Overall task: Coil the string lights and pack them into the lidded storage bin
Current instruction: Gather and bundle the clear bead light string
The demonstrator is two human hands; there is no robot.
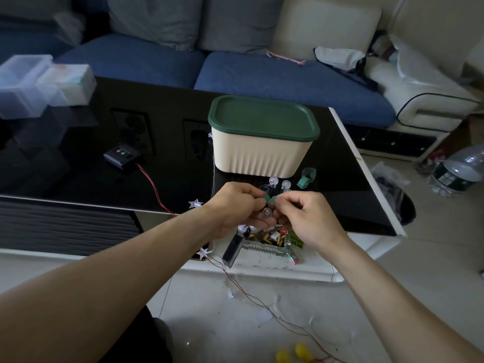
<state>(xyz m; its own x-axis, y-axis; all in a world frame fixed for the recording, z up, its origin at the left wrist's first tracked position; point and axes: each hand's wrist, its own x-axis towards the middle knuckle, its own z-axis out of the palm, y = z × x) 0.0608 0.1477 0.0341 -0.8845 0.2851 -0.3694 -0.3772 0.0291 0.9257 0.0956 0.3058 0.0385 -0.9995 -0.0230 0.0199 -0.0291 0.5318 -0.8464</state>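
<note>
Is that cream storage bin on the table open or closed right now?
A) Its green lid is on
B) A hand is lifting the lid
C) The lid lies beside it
A: the green lid sits flat on the cream bin, while both hands work in front of it.

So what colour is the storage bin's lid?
Dark green lid, on a cream ribbed bin; head view.

A blue sofa [162,58] stands beyond the hands, behind a glossy black table [78,166]; pale floor tiles [419,258] spread below them.
</note>
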